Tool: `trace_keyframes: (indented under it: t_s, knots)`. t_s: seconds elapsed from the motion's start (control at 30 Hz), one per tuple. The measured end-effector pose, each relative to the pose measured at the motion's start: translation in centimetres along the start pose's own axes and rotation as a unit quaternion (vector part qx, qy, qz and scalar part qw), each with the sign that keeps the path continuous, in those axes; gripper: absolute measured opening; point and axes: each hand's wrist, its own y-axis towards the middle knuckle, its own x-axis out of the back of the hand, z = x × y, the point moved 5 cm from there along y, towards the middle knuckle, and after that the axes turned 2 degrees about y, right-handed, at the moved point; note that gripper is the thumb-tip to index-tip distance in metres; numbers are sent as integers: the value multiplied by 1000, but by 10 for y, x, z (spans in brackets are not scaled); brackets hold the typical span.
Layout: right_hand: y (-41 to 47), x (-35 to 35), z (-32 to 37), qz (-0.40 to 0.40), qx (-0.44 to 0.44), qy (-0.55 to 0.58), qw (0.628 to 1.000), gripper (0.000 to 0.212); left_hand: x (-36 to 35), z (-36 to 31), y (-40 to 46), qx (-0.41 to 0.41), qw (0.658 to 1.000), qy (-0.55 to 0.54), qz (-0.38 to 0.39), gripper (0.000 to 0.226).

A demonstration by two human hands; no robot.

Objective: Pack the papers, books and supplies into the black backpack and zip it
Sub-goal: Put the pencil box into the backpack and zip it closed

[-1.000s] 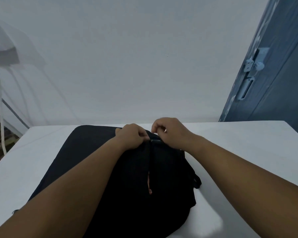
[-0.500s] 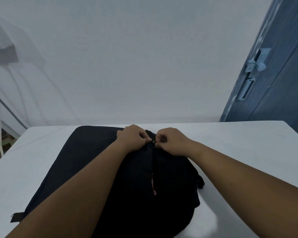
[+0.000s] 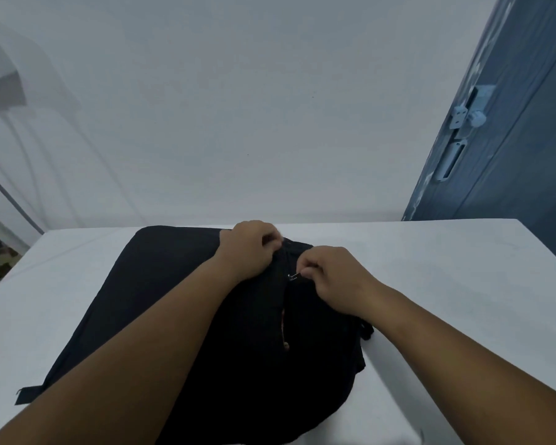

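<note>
The black backpack [image 3: 161, 300] lies flat on the white table [image 3: 446, 284], its zip line running toward me down the middle. My left hand [image 3: 247, 248] grips the fabric at the far end of the zip. My right hand [image 3: 331, 277] pinches the small metal zipper pull [image 3: 292, 277] a little nearer to me. Below the pull the zip stands slightly apart, and a thin strip of reddish contents [image 3: 283, 326] shows in the gap. No papers, books or supplies are visible outside the bag.
A pale wall rises right behind the table. A blue door with a light latch [image 3: 466, 115] stands at the right. A black strap end [image 3: 26, 395] pokes out at the bag's near left. White cords hang at the far left.
My right hand has drawn the zipper pull toward me, away from my left hand, which stays at the far end of the zip. The view has shifted slightly.
</note>
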Motion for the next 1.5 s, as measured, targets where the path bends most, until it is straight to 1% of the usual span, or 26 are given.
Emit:
trace_keyframes:
  t_s: [0.07,0.1,0.13,0.2,0.27,0.4,0.5,0.53,0.6,0.63,0.67,0.7,0.73,0.8,0.9,1.0,1.07,1.13,1.17,1.23,1.27,1.4,1.5]
  knots:
    - [-2,1,2,-34,4,14,999,35,0,-6,-17,-76,993,-24,85,22]
    - [-4,1,4,-45,10,19,999,39,0,-7,-27,-99,988,-24,119,24]
    - [-6,0,6,-48,17,21,999,39,0,-7,-36,-113,985,-20,129,24]
    - [-10,-5,8,-24,25,17,999,32,0,-5,-44,-123,988,-3,89,21]
    - [-15,-11,12,6,25,16,1000,30,-1,-10,-45,-121,991,33,54,19]
    - [-33,-22,19,54,42,25,997,25,0,-16,-41,-83,993,68,47,25]
    - [-41,-18,22,59,39,44,997,27,2,-17,-44,-55,995,75,25,27]
    - [-42,-15,23,54,37,49,997,28,3,-19,-47,-62,995,71,23,27]
    - [-40,-6,25,21,40,53,998,26,6,-22,-56,-99,994,14,52,24]
    - [-39,-2,24,1,41,51,998,26,7,-23,-63,-119,989,-20,81,25]
    - [-39,1,24,-15,41,47,998,26,8,-24,-70,-131,984,-33,114,27]
    - [-40,2,25,-24,41,43,998,27,9,-23,-76,-138,981,-14,138,28]
    - [-42,0,25,-24,42,36,998,27,9,-22,-81,-143,979,24,141,26]
    - [-47,-9,28,-4,57,12,998,28,7,-23,-87,-147,980,76,107,20]
    - [-54,-21,26,18,54,4,998,26,3,-30,-90,-144,982,99,74,15]
    - [-52,-18,20,-13,42,17,999,25,6,-29,-90,-119,986,80,80,23]
    - [-51,-15,15,-38,24,30,999,25,6,-26,-95,-98,986,95,93,42]
    - [-47,-15,10,-66,-2,36,997,22,3,-21,-103,-91,978,162,99,67]
    - [-43,-15,8,-80,-14,34,996,21,1,-20,-108,-94,971,194,104,75]
    - [-34,-13,7,-91,-34,22,995,19,-4,-21,-112,-101,961,229,114,82]
    - [-30,-12,9,-89,-38,17,995,19,-4,-22,-113,-96,962,229,111,83]
    - [-30,-10,14,-48,-28,-1,998,27,-2,-28,-106,-52,973,210,76,70]
    - [-42,-14,13,-25,-11,-24,999,25,-4,-33,-102,-10,979,192,63,58]
